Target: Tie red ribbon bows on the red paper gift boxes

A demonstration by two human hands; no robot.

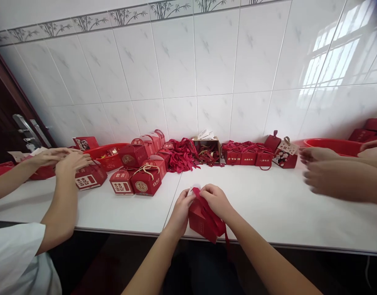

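A small red gift box (199,223) sits at the front edge of the white table, tilted a little, between my hands. My left hand (181,209) is closed at the box's upper left, its fingers by a small white piece at the top. My right hand (216,199) pinches a red ribbon (209,208) at the top of the box. The ribbon runs down over the box's right side, and one tail hangs past the table edge. Part of the box is hidden behind my fingers and the ribbon.
Finished-looking red boxes (147,180) stand left of centre. A heap of red ribbons (182,153) lies by an open carton (220,149) near the wall. More boxes (248,157) line the back right. Co-workers' hands work at a box (91,176) on the left and near a red basin (332,143) on the right.
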